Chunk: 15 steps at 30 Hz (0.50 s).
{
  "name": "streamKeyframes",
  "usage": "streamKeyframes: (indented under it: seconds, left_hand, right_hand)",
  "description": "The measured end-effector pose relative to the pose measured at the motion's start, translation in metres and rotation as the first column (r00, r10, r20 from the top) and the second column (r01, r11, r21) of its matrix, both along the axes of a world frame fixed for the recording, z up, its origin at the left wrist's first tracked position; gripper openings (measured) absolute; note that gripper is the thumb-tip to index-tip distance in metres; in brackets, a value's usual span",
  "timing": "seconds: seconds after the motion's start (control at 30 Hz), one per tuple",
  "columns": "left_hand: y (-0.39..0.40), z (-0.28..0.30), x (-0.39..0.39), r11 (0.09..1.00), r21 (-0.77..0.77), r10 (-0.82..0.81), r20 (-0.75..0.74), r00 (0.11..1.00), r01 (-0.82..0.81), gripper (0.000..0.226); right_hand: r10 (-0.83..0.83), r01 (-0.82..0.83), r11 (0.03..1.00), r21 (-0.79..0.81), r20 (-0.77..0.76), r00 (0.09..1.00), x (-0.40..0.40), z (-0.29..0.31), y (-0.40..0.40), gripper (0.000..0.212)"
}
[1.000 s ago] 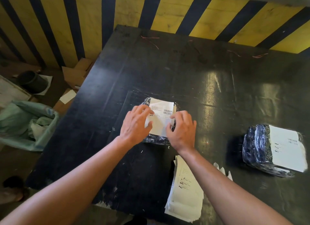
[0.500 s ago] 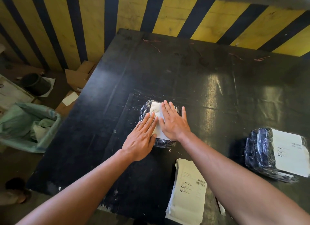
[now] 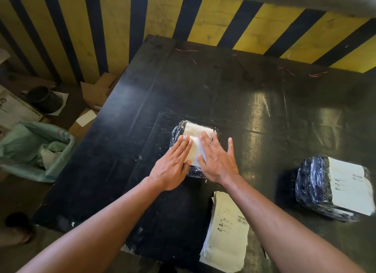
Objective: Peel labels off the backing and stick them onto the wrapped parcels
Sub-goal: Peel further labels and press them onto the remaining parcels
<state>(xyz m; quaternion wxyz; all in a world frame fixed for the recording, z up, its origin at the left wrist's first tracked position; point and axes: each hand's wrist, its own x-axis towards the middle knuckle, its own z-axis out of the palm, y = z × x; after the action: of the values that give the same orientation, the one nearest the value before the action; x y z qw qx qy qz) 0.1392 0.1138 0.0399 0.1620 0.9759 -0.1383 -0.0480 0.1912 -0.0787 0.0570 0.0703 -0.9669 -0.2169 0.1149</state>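
Both hands are lying flat, fingers straight, pressing a white label onto the black-wrapped parcel mid-table. Left hand is covering the label's left edge, right hand its right edge, a narrow strip of label showing between them. Label's long axis is running away from the person. Label stack is lying just nearer than the parcel, under the right forearm, so the right hand looks closer for the next peel. Labelled parcel is sitting well right of the parcel.
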Motion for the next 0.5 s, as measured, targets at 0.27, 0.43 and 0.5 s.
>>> streamKeyframes:
  seconds: [0.27, 0.43, 0.5]
  left_hand:
    - [-0.002, 0.000, 0.000, 0.999, -0.026, 0.026, -0.066, 0.997, -0.027, 0.067]
    - [0.002, -0.004, -0.001, 1.000, -0.007, 0.006, -0.087, 0.996, -0.007, 0.072]
    - [0.003, -0.004, -0.002, 1.000, -0.014, 0.019, -0.088, 0.996, -0.020, 0.071]
  right_hand:
    - [-0.036, 0.036, 0.999, 0.010, 0.014, 0.999, -0.009, 0.009, -0.015, 0.071]
    - [0.110, -0.109, 0.992, 0.067, -0.002, 0.994, -0.042, 0.000, 0.008, 0.071]
    - [0.102, -0.103, 0.994, 0.029, 0.024, 0.994, -0.049, -0.001, -0.002, 0.070]
